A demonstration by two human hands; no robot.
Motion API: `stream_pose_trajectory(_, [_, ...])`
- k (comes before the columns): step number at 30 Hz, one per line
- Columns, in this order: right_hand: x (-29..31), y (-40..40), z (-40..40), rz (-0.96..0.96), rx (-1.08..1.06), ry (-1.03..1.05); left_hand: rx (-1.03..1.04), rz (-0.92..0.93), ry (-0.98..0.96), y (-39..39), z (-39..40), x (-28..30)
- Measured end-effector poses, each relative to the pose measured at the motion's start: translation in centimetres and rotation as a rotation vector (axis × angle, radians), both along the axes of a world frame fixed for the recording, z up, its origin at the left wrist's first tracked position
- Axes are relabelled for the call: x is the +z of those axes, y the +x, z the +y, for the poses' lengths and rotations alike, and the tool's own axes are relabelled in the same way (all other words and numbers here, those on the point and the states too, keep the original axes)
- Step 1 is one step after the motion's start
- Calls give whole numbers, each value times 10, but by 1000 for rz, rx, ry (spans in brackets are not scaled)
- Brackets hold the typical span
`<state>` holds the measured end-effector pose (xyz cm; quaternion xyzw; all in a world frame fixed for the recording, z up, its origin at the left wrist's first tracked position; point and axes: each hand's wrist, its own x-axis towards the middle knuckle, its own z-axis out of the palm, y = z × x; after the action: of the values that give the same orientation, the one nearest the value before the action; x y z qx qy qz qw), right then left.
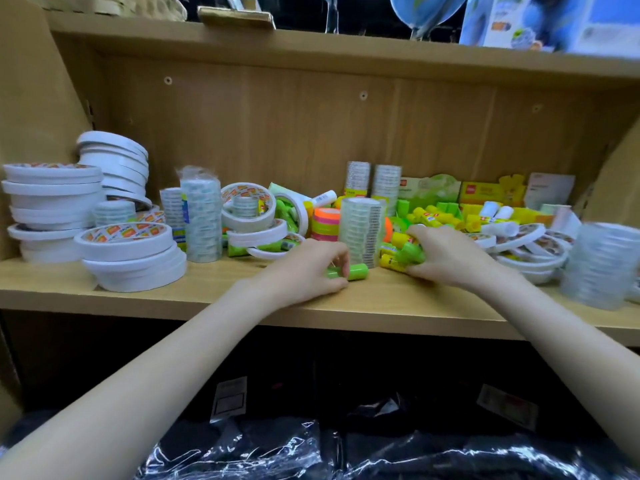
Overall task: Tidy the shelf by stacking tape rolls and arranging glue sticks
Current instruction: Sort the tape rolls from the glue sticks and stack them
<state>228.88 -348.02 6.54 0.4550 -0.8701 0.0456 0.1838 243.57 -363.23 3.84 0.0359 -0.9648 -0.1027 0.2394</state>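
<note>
**Around the wooden shelving**

On the upper board a blue globe (427, 10) stands beside a blue printed carton (554, 22), with a flat gold-edged object (235, 17) to their left. Yellow and pale green product boxes (485, 190) line the back panel at right. In the dark compartment below, black goods in glossy plastic wrap (381, 452) lie beneath two hanging paper tags (230, 398).

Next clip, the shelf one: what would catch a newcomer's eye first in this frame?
Probably the two bare hands at the shelf's front edge: the left hand pinches a lying green glue stick, while the right hand grips a bundle of yellow and green glue sticks. Next come the white tape rolls stacked at the left, and the loose jumble of glue sticks behind the right hand.
</note>
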Motion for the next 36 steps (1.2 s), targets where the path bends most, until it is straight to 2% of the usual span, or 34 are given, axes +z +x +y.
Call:
stream_pose_trajectory(5, [9, -3, 6, -100, -59, 155, -22, 8, 17, -5, 2, 4])
stream_pose_trajectory(8, [7, -11, 24, -193, -61, 82, -44, 58, 150, -13, 12, 7])
stream_pose_trajectory(9, [4, -15, 31, -255, -41, -40, -61, 78, 210, -18, 16, 8])
stream_pose_trajectory(13, [-11, -26, 60, -573, 104, -771, -173, 96, 385, -44, 36, 9])
stream_pose_trajectory(15, [-20, -31, 72, -617, 128, -958, -178, 92, 429, -59, 47, 8])
stream_pose_trajectory(17, [-29, -36, 81, -575, 108, -1028, -175, 96, 479, -73, 57, 8])
stream_pose_trajectory(21, [-37, -45, 93, -438, 40, -1008, -221, 74, 527, -95, 81, 11])
stream_pose_trajectory(24, [-38, -49, 97, -327, 19, -924, -209, 79, 474, -109, 90, 11])
stream_pose_trajectory(27, [-40, -52, 99, -318, -21, -844, -126, 97, 409, -116, 86, 11])
stream_pose_trajectory(29, [-39, -54, 100, -315, -19, -814, -113, 117, 460, -117, 78, 11])
stream_pose_trajectory(32, [-16, -58, 103, -295, 61, -821, -145, 240, 509, -121, 68, 22])
stream_pose_trajectory(36, [48, -85, 107, -199, 40, -780, -109, 289, 397, -146, 62, 48])
